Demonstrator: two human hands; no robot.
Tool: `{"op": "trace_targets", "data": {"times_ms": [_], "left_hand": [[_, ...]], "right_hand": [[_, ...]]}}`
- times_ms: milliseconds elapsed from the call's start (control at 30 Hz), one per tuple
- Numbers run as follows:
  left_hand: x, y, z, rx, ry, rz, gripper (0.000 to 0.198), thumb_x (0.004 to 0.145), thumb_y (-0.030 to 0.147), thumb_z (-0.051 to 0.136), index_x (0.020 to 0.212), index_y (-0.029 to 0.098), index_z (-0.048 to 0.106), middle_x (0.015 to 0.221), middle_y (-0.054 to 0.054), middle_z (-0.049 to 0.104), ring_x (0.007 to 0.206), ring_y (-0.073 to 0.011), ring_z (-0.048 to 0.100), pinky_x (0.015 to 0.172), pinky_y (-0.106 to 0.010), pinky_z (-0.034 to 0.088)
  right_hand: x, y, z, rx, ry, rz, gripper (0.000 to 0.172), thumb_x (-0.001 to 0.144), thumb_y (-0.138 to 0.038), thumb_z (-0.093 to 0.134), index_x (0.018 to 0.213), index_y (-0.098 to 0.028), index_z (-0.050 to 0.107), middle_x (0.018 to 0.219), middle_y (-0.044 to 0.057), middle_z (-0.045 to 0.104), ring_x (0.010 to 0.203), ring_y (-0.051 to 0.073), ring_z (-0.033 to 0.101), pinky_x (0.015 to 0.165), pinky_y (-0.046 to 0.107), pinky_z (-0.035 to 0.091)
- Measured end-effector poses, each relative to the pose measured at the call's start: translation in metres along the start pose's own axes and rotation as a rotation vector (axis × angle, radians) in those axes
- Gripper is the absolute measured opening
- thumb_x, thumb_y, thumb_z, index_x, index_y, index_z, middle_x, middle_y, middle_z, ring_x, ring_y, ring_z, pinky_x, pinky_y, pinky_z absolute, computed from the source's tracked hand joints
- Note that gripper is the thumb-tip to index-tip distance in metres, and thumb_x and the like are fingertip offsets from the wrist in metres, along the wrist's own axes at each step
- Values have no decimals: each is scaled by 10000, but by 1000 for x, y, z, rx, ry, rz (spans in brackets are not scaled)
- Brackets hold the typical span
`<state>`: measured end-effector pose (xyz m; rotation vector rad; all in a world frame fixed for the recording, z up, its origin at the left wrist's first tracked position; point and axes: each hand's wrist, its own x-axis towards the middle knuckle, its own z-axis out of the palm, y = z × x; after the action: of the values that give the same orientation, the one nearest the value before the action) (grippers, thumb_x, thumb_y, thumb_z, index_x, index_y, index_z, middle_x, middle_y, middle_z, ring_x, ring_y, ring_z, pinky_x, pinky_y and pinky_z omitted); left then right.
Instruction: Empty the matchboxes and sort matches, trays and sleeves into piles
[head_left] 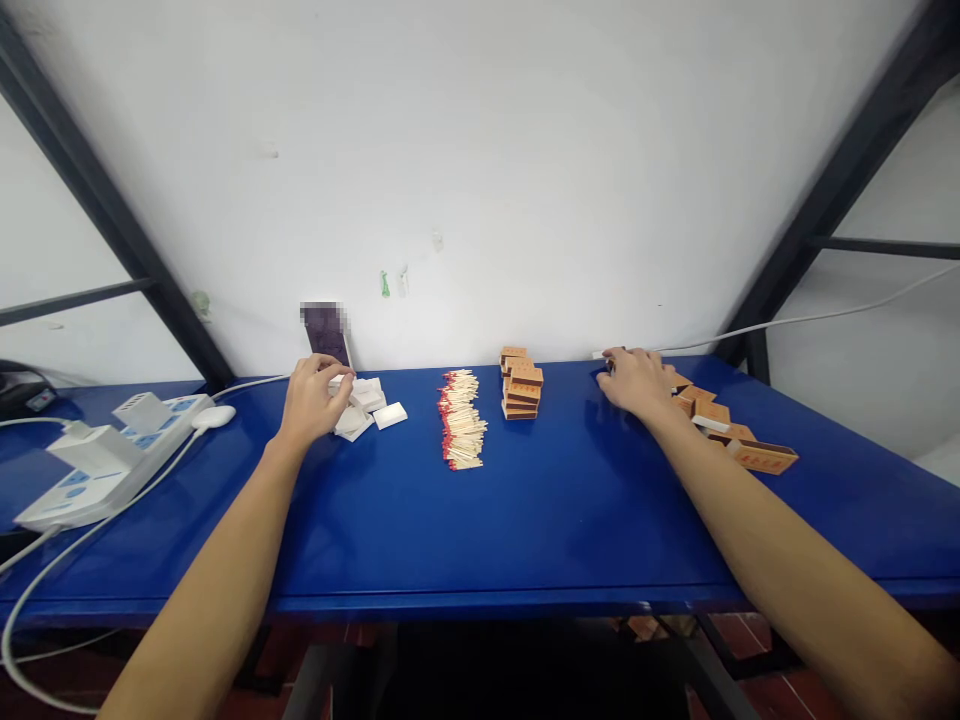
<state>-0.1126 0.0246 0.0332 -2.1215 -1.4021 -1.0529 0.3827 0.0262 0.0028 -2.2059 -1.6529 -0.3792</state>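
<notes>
My left hand (311, 402) is at the pile of small white matchbox trays (367, 393), its fingers bent and closed at a tray by the pile's left side. One white tray (391, 415) lies a little apart to the right. My right hand (637, 380) reaches to the back of the table, left of a loose heap of orange matchbox sleeves (711, 412). Its fingers curl down around something small and dark that they mostly hide. Between the hands lie a long row of red-tipped matches (463, 420) and a stack of orange matchboxes (522, 385).
The blue table (525, 520) meets a white wall behind. A phone (326, 333) with a blurred screen leans there. At the left a white power strip (112, 465) holds plugs, with white cables (105, 530) trailing off the edge. Dark metal posts (817, 190) rise at both sides.
</notes>
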Motion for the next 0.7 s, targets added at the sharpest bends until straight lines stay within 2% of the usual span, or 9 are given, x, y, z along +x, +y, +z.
{"op": "trace_targets", "data": {"times_ms": [100, 233, 367, 467, 600, 700], "left_hand": [[1, 7, -2, -30, 33, 23, 301, 909, 335, 462, 862, 194, 723, 996, -103, 633, 1004, -273, 568, 937, -435, 450], [2, 15, -2, -48, 36, 43, 275, 911, 326, 474, 840, 200, 707, 993, -100, 632, 1013, -270, 563, 948, -447, 446], [3, 28, -3, -84, 61, 121, 253, 918, 306, 481, 828, 198, 691, 953, -100, 641, 964, -259, 563, 901, -436, 464], [4, 49, -4, -105, 109, 216, 194, 903, 265, 509, 829, 209, 680, 881, -82, 656, 911, -253, 563, 874, -442, 462], [0, 91, -7, -178, 112, 330, 145, 886, 230, 530, 853, 226, 671, 852, -65, 655, 875, -242, 562, 842, -433, 456], [-6, 120, -7, -242, 49, 375, 191, 901, 234, 519, 1023, 229, 665, 942, -76, 652, 919, -244, 560, 855, -422, 461]], "right_hand": [[1, 5, 2, -13, 50, 11, 446, 845, -340, 490, 1228, -159, 631, 1231, 210, 618, 1214, 386, 476, 921, 522, 382], [2, 13, 6, -25, 59, -11, 365, 855, -291, 479, 1122, -157, 688, 1106, 198, 671, 1105, 364, 539, 901, 522, 377], [1, 6, -3, 9, 122, 16, 359, 874, -280, 475, 1127, -150, 694, 1131, 210, 654, 1068, 368, 549, 871, 518, 395], [-8, -17, -23, 204, 272, -58, 350, 876, -311, 525, 1154, -172, 688, 1157, 183, 661, 1084, 382, 531, 873, 516, 422], [-40, -68, -53, 609, 410, -328, 305, 854, -300, 618, 1142, -220, 677, 1129, 112, 685, 999, 311, 595, 914, 492, 463], [-73, -103, -64, 855, 306, -585, 253, 854, -255, 651, 1105, -236, 682, 1079, 75, 685, 978, 251, 635, 884, 422, 517]]}}
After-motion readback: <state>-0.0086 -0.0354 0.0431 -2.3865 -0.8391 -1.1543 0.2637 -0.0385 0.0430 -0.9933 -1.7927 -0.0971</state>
